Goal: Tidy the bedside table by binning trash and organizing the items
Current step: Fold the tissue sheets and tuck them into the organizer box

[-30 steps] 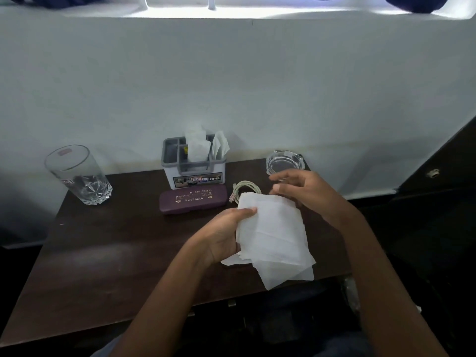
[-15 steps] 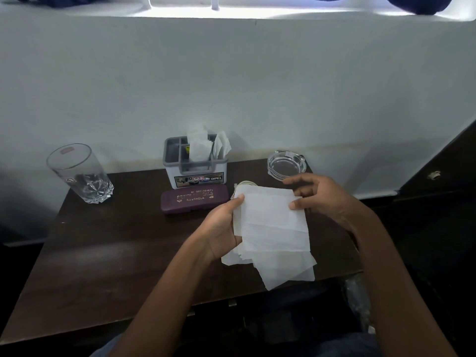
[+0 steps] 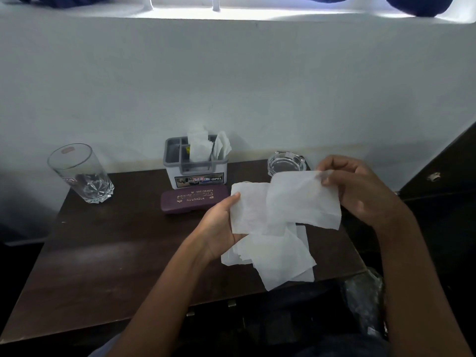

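Change: right hand (image 3: 360,186) has drawn one tissue sheet (image 3: 304,199) off the top of the stack (image 3: 257,222) and now pinches its upper corner between thumb and fingers, in front and right of the grey organizer (image 3: 195,173). Left hand (image 3: 219,228) grips the stack's left edge, thumb on top, above the surface (image 3: 103,253) in front of the organizer. Judgement: sheets are being sorted singly, and most of the stack is still to do

A pale, plain wall (image 3: 257,86) rises behind the far edge of the table (image 3: 116,240). Above it runs a brightly lit sill (image 3: 283,12) with dark blue cloth (image 3: 417,6) hanging over it. Past the table's right edge stands a dark cabinet (image 3: 448,161) with a small metal fitting (image 3: 434,177).
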Demonstrator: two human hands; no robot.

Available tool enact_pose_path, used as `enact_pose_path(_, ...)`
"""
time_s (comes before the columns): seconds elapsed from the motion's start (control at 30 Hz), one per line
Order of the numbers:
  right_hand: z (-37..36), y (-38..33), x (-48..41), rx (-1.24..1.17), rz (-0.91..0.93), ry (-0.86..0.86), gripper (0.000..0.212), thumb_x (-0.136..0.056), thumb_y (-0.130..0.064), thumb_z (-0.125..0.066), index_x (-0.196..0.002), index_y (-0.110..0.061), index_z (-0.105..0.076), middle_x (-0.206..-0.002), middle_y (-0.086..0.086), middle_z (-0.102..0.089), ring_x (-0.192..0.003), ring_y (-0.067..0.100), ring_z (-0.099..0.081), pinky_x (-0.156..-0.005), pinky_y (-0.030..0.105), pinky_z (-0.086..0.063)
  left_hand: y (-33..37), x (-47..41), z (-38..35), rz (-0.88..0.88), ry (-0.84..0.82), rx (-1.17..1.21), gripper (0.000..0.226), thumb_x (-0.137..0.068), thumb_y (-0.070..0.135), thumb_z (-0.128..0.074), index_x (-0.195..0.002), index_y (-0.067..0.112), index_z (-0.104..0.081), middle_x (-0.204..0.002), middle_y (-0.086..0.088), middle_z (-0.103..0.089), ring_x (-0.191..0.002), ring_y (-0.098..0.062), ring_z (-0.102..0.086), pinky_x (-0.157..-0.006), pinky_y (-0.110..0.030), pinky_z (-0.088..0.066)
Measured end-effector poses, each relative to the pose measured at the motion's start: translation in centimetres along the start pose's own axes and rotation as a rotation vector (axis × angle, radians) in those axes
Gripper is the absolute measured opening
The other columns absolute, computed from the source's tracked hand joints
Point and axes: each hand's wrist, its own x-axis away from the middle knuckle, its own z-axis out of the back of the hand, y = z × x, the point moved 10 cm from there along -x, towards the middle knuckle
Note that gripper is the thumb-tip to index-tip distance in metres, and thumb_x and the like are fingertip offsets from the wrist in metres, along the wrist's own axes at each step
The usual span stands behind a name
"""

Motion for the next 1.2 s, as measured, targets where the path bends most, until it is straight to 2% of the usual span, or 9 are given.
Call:
enact_pose_path(0.2,-4.2,-0.8,-1.4,-0.137,0.022,-0.047,0.021,-0.063,0.005,-0.051,-0.063,-0.014,-0.061,-0.059,-0.001,-0.055,-0.054,0.012,-0.052,-0.05,0.017,-0.045,-0.1,0.0,-0.9,-0.008,-0.08,-0.02,0.04,-0.099,0.026,-0.037,-0.13,0.007,-0.053,-0.111,-0.009,-0.066,-0.098,-0.024,-0.063,-0.086,-0.04,-0.051)
enact_pose_path(0.4,-2.5,3.3,-2.5,0.143,-0.124,0.207,0.032,-0.075,0.01,-0.052,-0.061,-0.016,-0.064,-0.065,0.003,-0.058,-0.058,0.018,-0.052,-0.054,0.025,-0.044,0.2,-0.1,-1.6,-0.033,-0.132,0.051,0.042,-0.098,0.041,-0.035,-0.122,0.016,-0.06,-0.101,-0.004,-0.072,-0.091,-0.021,-0.068,-0.084,-0.037,-0.052)
enact_pose_path(0.53,-1.7,3.1,-2.3,0.289,-0.107,0.296,0.027,-0.074,0.011,-0.052,-0.066,-0.013,-0.061,-0.067,0.003,-0.058,-0.061,0.016,-0.052,-0.053,0.021,-0.042,0.1,-0.1,-1.8,-0.005,-0.149,0.082,0.067,-0.09,0.063,-0.033,-0.12,0.011,-0.062,-0.108,-0.011,-0.071,-0.089,-0.023,-0.07,-0.081,-0.036,-0.055)
enact_pose_path(0.67,-1.9,3.3,-2.5,0.424,-0.107,0.308,0.025,-0.073,0.008,-0.055,-0.067,-0.015,-0.061,-0.073,0.009,-0.059,-0.063,0.017,-0.049,-0.054,0.021,-0.037,0.1,0.2,-1.9,-0.004,-0.168,0.008,0.053,-0.091,0.049,-0.045,-0.122,0.009,-0.06,-0.108,-0.01,-0.07,-0.091,-0.021,-0.069,-0.076,-0.034,-0.058)
enact_pose_path(0.77,-2.0,3.6,-2.7,0.473,-0.116,0.276,0.024,-0.075,0.008,-0.056,-0.074,-0.015,-0.061,-0.077,0.011,-0.057,-0.061,0.015,-0.047,-0.049,0.017,-0.037,0.0,-0.1,-1.0,-0.03,-0.096,-0.088,0.026,-0.092,0.018,-0.053,-0.112,0.005,-0.061,-0.093,-0.008,-0.073,-0.08,-0.019,-0.07,-0.065,-0.031,-0.06)
enact_pose_path(0.83,-2.2,3.6,-2.7,0.519,-0.125,0.228,0.024,-0.076,0.007,-0.058,-0.089,-0.012,-0.064,-0.076,0.008,-0.057,-0.062,0.011,-0.049,-0.05,0.012,-0.04,0.3,-0.1,-0.7,-0.057,-0.069,-0.165,0.02,-0.092,0.009,-0.051,-0.109,0.003,-0.059,-0.091,-0.009,-0.071,-0.079,-0.02,-0.069,-0.068,-0.033,-0.059)
enact_pose_path(1.0,-3.2,4.4,-2.4,0.496,-0.204,0.039,0.048,-0.077,0.001,-0.066,-0.12,-0.018,-0.055,-0.096,0.005,-0.069,-0.09,0.012,-0.062,-0.086,0.021,-0.045,0.5,0.4,-1.4,-0.109,-0.16,-0.409,0.019,-0.093,0.005,-0.048,-0.105,0.01,-0.062,-0.092,-0.005,-0.07,-0.076,-0.015,-0.069,-0.065,-0.027,-0.058)
enact_pose_path(1.1,-4.6,5.7,-1.8,0.54,-0.299,-0.121,0.058,-0.076,0.0,-0.069,-0.126,-0.023,-0.05,-0.094,0.01,-0.071,-0.09,0.024,-0.067,-0.087,0.037,-0.051,0.4,1.0,-2.4,-0.137,-0.227,-0.515,0.029,-0.093,0.001,-0.045,-0.103,0.024,-0.06,-0.088,0.002,-0.07,-0.072,-0.01,-0.068,-0.062,-0.023,-0.056)
enact_pose_path(1.2,-5.7,5.9,-1.6,0.506,-0.304,-0.157,0.054,-0.074,0.009,-0.066,-0.117,-0.021,-0.056,-0.089,0.017,-0.068,-0.082,0.028,-0.066,-0.081,0.043,-0.054,0.5,1.1,-2.5,-0.162,-0.227,-0.54,0.033,-0.094,0.005,-0.047,-0.117,0.026,-0.056,-0.1,0.0,-0.068,-0.082,-0.014,-0.066,-0.068,-0.027,-0.055)
